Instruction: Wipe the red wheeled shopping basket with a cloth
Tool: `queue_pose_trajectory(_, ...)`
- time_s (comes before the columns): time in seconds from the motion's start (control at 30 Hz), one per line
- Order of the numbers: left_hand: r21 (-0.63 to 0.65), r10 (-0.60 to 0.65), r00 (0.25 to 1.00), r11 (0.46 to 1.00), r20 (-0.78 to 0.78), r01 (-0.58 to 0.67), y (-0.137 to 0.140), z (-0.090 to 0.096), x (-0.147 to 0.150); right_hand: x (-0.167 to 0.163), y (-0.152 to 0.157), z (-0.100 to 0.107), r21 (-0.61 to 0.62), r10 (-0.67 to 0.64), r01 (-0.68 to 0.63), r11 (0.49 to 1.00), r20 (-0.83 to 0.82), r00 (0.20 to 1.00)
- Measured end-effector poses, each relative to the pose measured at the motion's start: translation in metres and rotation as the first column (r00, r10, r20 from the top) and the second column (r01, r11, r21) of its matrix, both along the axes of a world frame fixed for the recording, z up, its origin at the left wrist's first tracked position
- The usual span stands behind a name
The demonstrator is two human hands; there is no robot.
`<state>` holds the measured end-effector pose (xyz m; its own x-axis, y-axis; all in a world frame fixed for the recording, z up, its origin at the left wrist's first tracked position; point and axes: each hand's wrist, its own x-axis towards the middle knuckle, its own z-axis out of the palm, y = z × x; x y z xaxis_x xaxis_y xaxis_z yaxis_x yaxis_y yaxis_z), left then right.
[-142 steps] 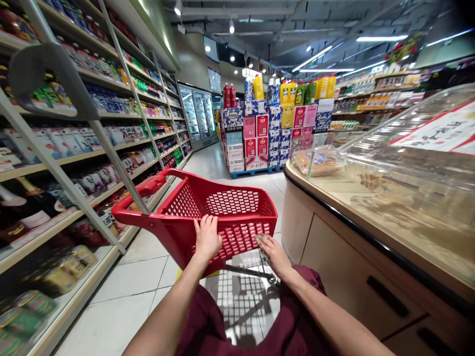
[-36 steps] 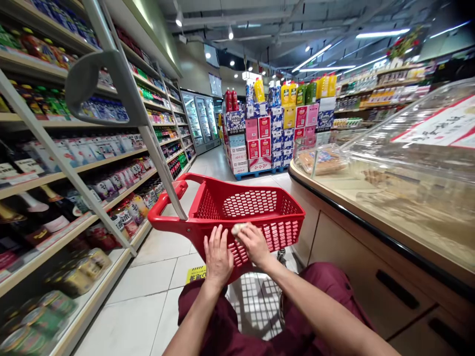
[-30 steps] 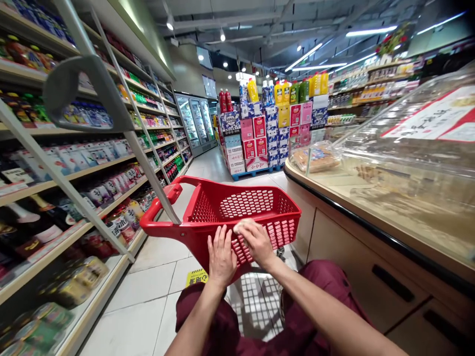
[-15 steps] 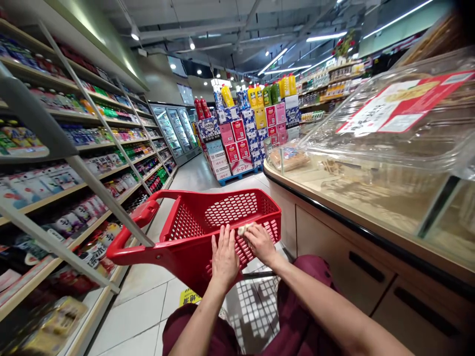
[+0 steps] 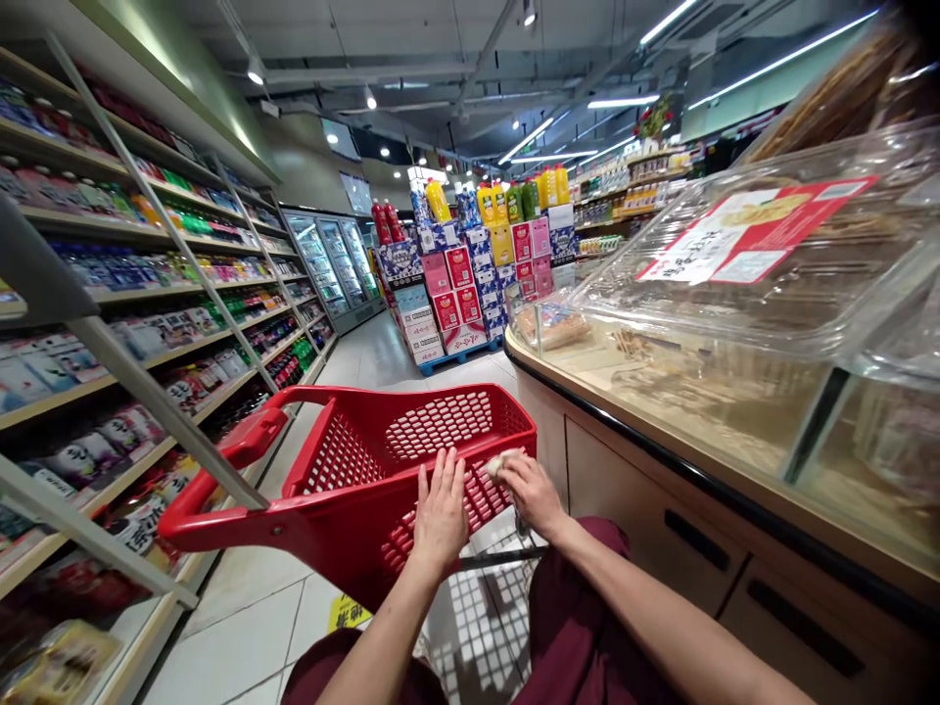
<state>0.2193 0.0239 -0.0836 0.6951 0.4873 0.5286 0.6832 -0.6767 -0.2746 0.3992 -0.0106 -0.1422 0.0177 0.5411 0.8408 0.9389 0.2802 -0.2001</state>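
Observation:
A red plastic shopping cart (image 5: 338, 519) with perforated sides stands in front of me, its basket holding nothing that I can see. My left hand (image 5: 442, 514) lies flat with fingers stretched out, at the cart's near side wall just below the rim. My right hand (image 5: 535, 494) is closed round a small whitish crumpled cloth (image 5: 500, 463), close to the holes near the far right end of that wall. The cloth appears to touch the wall; most of it is hidden under the fingers.
Drink shelves (image 5: 147, 294) line the left side. A glass-fronted counter (image 5: 705, 392) with clear food boxes (image 5: 764, 245) runs along the right. Stacked cartons (image 5: 462, 294) topped with bottles stand ahead, with fridges (image 5: 330, 259) behind. A yellow floor sign (image 5: 347, 613) lies under the cart.
The view has shifted slightly, so the cart and surroundings sit further left. My right hand with the cloth has moved slightly right along the wall. My left hand stays flat at the wall.

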Motion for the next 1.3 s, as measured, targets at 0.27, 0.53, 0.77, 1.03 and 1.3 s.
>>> queue_pose_trajectory(0.27,-0.026,-0.031,1.0,0.999,-0.005,0.031,-0.004,0.002,0.015,0.027,-0.006,-0.018,-0.097,-0.074,0.071,0.993,-0.033,0.997)
queue_pose_trajectory(0.53,-0.044,-0.04,0.997,0.998,-0.061,0.038,-0.006,-0.004,0.023,0.054,-0.001,-0.019,-0.104,-0.16,0.146,0.984,-0.15,0.976)
queue_pose_trajectory(0.77,-0.078,0.01,0.996,0.997,-0.094,-0.017,-0.006,0.002,0.024,0.068,0.0,-0.007,-0.073,-0.134,0.123,0.99,-0.188,0.973)
queue_pose_trajectory(1.03,-0.073,0.184,0.983,0.98,-0.027,-0.186,0.005,0.013,-0.018,0.064,-0.002,-0.025,-0.107,-0.126,0.099,0.989,-0.285,0.95)
queue_pose_trajectory(1.3,-0.113,0.22,0.975,0.969,-0.018,-0.221,0.003,0.013,-0.025,0.005,0.03,0.044,-0.079,0.055,-0.074,0.994,-0.219,0.974)
